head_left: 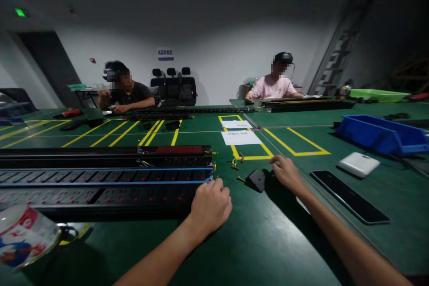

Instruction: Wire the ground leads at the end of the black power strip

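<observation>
Left of the frame's centre, a long black socket strip with small red lights (127, 194) lies on the green table (248, 246). The left hand (212, 203), fingers curled, rests against its right end; whether it grips is hidden. Right of centre, the right hand (284, 170) is loosely bent beside a small black squarish block (258, 180); whether it pinches anything, I cannot tell. The strip looks stiff, fairly heavy, best held by both long edges; the block looks light and hard, best pinched by its sides.

Socket strips (130, 195) cut off at left, left hand (212, 204) hiding its fingertips, blurred print on white sheet (241, 138)
</observation>
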A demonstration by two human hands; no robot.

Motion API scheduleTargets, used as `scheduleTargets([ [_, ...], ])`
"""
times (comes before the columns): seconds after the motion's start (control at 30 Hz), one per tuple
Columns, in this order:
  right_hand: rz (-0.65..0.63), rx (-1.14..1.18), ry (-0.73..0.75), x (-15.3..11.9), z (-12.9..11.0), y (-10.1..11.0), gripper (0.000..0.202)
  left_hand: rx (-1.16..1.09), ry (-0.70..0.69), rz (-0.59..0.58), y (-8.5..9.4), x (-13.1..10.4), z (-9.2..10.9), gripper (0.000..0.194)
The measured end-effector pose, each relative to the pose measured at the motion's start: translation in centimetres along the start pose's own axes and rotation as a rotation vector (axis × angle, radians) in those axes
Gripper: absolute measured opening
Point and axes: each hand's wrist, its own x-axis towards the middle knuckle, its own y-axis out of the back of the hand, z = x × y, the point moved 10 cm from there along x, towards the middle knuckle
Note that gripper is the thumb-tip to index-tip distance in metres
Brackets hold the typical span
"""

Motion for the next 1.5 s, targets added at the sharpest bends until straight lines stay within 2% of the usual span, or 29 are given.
scheduleTargets([
  [0.23,-0.025,-0.062,-0.073,0.4,1.1,-0.7,0.028,-0.001,-0.002,-0.031,-0.1,0.2,-0.1,0.019],
  [0.47,0.007,-0.123,-0.026,0.0,-0.2,-0.3,0.017,-0.002,0.003,-0.074,-0.2,0.3,-0.1,0.021],
  [0.53,0.045,-0.131,0.017,-0.2,-1.6,0.6,0.021,-0.002,0.003,-0.082,-0.2,0.3,-0.1,0.021],
  [0.63,0.101,-0.076,0.138,-1.1,-4.9,1.9,0.024,0.000,0.001,-0.084,-0.1,0.3,-0.1,0.020],
  [0.77,-0.061,-0.055,0.367,-3.4,-10.5,0.4,0.027,0.004,-0.011,-0.073,-0.1,0.2,0.0,0.017],
  [0.87,-0.115,-0.111,0.481,-5.1,-13.2,-0.8,0.024,0.004,-0.024,-0.063,0.0,0.1,0.2,0.015],
  [1.03,-0.114,-0.127,0.557,-6.6,-14.9,-1.3,0.012,-0.027,-0.019,-0.057,0.2,0.2,0.1,0.014],
  [1.17,-0.111,-0.087,0.602,-7.1,-16.2,-0.6,0.014,-0.063,0.017,-0.047,0.5,0.2,-0.2,0.013],
  [1.27,-0.149,0.064,0.575,-6.8,-16.9,-0.1,0.013,-0.133,0.056,-0.017,0.9,0.1,-0.8,0.014],
  [1.37,-0.240,0.279,0.548,-6.8,-17.6,-0.4,0.014,-0.272,0.114,0.021,1.6,0.0,-1.8,0.014],
  [1.43,-0.262,0.343,0.625,-7.5,-18.7,-0.6,0.014,-0.371,0.152,0.029,1.9,0.0,-2.4,0.015],
  [1.5,-0.202,0.369,0.698,-8.2,-19.5,-0.3,0.016,-0.431,0.177,0.029,2.0,0.0,-2.9,0.014],
])
